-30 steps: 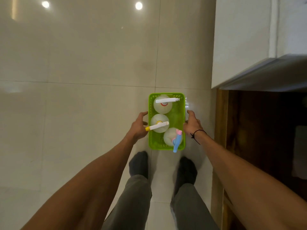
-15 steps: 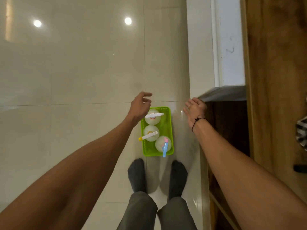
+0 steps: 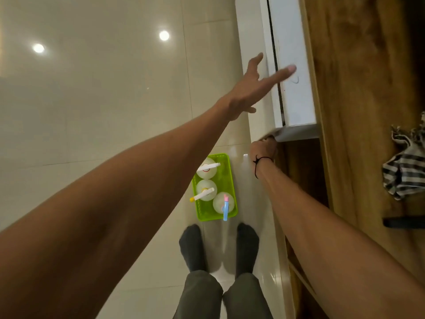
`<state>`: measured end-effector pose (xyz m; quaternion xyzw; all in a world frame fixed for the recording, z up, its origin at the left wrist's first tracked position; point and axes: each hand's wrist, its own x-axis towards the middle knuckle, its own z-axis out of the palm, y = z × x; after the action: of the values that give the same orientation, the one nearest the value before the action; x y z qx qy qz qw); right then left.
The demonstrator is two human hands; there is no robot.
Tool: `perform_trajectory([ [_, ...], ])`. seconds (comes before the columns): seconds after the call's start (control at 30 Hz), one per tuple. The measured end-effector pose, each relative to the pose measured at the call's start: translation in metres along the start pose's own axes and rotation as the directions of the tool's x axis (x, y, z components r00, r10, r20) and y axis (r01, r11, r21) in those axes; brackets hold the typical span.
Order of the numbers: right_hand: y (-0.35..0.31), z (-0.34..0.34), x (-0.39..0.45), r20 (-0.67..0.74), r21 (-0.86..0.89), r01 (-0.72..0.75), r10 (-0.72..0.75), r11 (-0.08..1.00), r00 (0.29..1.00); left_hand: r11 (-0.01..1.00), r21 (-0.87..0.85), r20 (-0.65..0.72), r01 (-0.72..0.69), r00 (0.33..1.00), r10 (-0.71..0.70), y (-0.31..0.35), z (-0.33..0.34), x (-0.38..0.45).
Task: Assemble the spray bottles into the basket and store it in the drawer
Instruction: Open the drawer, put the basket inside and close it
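Green slatted plastic basket (image 3: 227,180), seen at lower centre on glossy pale tiles (image 3: 92,111), with three round translucent spray bottles (image 3: 206,189) held upright inside. Left hand (image 3: 250,88) is spread, fingers straight, at the white drawer front (image 3: 292,65). Right hand (image 3: 263,149) is curled under the drawer's lower corner edge.

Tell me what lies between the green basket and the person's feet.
In the head view, only bare glossy floor tile separates the green basket from the feet.
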<state>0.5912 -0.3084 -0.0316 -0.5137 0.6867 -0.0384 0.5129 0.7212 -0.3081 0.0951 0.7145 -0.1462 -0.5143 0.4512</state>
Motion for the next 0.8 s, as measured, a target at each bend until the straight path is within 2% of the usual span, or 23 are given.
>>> perform_trajectory([
  [0.1,0.002,0.005,-0.006,0.057,-0.013,0.039,-0.038,0.999,0.998,0.989,0.146,0.035,0.020,0.999,-0.026,0.007,0.000,0.002],
  [0.2,0.007,0.007,-0.016,0.136,-0.068,0.067,-0.057,0.995,0.989,0.978,0.206,-0.003,0.015,1.000,-0.015,-0.007,-0.007,-0.003],
  [0.37,0.016,0.020,-0.031,0.275,-0.145,0.140,-0.096,0.980,0.957,0.983,0.145,-0.014,0.114,0.994,-0.113,-0.039,-0.035,-0.019],
  [0.63,0.020,0.056,-0.051,0.522,-0.306,0.266,-0.073,0.914,0.850,0.978,0.175,-0.097,0.118,0.990,-0.102,-0.056,-0.086,-0.045],
  [0.8,0.020,0.080,-0.065,0.608,-0.299,0.305,-0.066,0.904,0.792,0.974,0.188,-0.154,0.129,0.983,-0.101,-0.070,-0.119,-0.062],
])
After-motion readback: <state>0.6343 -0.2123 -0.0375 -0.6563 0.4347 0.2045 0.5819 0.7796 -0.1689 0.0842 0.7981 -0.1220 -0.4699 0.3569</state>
